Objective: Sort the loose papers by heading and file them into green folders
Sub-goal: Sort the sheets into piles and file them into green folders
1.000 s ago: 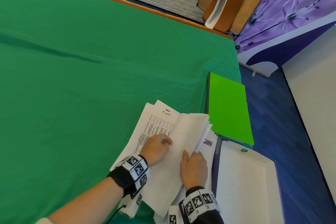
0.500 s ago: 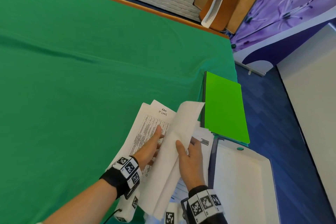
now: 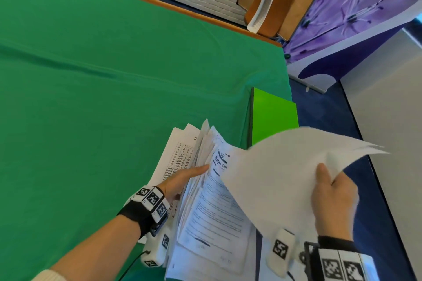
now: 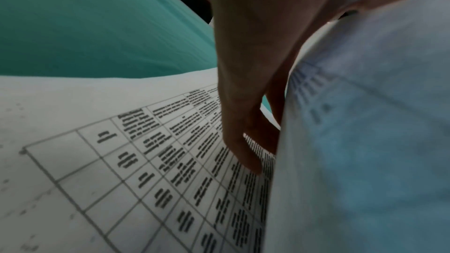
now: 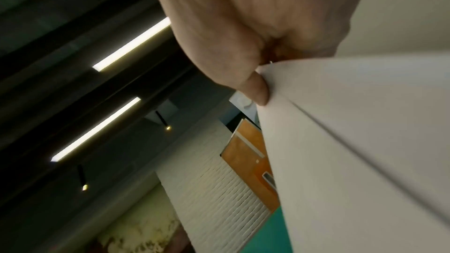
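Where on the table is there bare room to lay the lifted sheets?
Bare green cloth runs left of and beyond the paper pile. Crowded: the near right corner, with the pile, green folder, left hand and right hand lifting sheets.

green cloth [image 3: 96, 89] bare leftward, folder [image 3: 271, 118] right

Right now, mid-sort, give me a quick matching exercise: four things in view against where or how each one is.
Things:
1. left hand
2. right hand
3. green folder
4. table sheet

States:
A. lies flat on the green cloth
B. closed, at the table's right edge
C. fingers straight, tucked between sheets
D. pinches lifted blank-backed sheets

Pairs: 1-C, 2-D, 3-B, 4-A
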`<state>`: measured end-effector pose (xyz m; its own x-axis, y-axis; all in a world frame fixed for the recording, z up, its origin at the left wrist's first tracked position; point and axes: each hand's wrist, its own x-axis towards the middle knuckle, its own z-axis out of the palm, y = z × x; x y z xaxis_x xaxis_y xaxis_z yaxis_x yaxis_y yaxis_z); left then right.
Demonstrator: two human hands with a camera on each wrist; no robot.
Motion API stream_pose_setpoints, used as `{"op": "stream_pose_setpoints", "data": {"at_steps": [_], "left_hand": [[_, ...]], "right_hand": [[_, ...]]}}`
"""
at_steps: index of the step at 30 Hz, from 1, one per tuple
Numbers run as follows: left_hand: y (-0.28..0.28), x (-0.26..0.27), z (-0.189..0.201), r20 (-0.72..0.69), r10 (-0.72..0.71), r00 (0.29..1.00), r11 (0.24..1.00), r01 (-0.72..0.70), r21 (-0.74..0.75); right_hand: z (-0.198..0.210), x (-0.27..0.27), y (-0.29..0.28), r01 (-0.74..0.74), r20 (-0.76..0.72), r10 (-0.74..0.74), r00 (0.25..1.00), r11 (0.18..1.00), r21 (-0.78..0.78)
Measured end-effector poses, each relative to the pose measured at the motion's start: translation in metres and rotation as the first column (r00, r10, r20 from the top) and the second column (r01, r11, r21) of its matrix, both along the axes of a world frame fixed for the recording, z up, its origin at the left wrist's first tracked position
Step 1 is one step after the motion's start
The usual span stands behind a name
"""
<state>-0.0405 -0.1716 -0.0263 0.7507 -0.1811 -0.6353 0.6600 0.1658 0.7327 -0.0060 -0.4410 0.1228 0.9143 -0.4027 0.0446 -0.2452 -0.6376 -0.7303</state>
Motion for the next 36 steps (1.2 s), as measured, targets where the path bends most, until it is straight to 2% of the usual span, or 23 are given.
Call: {"op": "stream_pose_setpoints", "data": {"at_steps": [2,5,7,10,12,14,17,20,25,29,32,34,36], "left_hand": [[0.004,0.003,-0.001,-0.010,-0.003,1.000,0.999,0.003,0.032],[0.008,0.007,-0.004,-0.020,0.061,0.998,0.998,-0.061,0.033],[0.011,0.008,-0.010,-0.032,0.104,0.994,0.993,-0.102,0.067],[0.011,0.007,-0.016,-0.020,0.127,0.992,0.985,-0.124,0.123],[0.008,0.007,-0.016,0.018,0.102,0.995,0.976,-0.104,0.193],[0.006,0.006,-0.017,0.055,0.085,0.995,0.968,-0.096,0.231],[0.003,0.004,-0.017,0.097,0.103,0.990,0.966,-0.123,0.227],[0.001,0.004,-0.015,0.133,0.113,0.985,0.968,-0.140,0.210],[-0.002,0.003,-0.013,0.140,0.072,0.987,0.966,-0.104,0.237],[0.002,0.007,-0.018,0.125,0.081,0.989,0.937,-0.118,0.329],[0.003,0.006,-0.021,0.155,0.053,0.986,0.897,-0.116,0.427],[0.001,0.002,-0.022,0.251,0.030,0.968,0.854,-0.156,0.497],[-0.002,-0.002,-0.020,0.353,-0.098,0.931,0.784,-0.146,0.603]], "right_hand": [[0.008,-0.004,0.005,-0.025,-0.022,0.022,1.000,0.991,-0.135],[0.014,-0.013,0.031,-0.056,0.034,0.065,0.997,0.975,-0.216],[0.004,-0.017,0.048,-0.161,0.010,0.172,0.985,0.936,-0.312],[-0.029,-0.016,0.070,-0.372,-0.224,0.299,0.927,0.802,-0.468],[-0.053,-0.018,0.089,-0.497,-0.371,0.347,0.861,0.731,-0.468],[-0.077,-0.024,0.106,-0.570,-0.416,0.410,0.811,0.713,-0.408],[-0.103,-0.029,0.126,-0.544,-0.454,0.378,0.806,0.777,-0.317],[-0.116,-0.029,0.133,-0.529,-0.514,0.313,0.799,0.772,-0.352],[-0.115,-0.024,0.132,-0.499,-0.507,0.291,0.811,0.797,-0.341],[-0.111,-0.022,0.115,-0.463,-0.480,0.265,0.837,0.809,-0.362],[-0.109,-0.022,0.097,-0.365,-0.445,0.192,0.875,0.865,-0.344],[-0.106,-0.024,0.087,-0.319,-0.439,0.151,0.886,0.884,-0.340],[-0.106,-0.027,0.079,-0.298,-0.441,0.130,0.888,0.892,-0.339]]}}
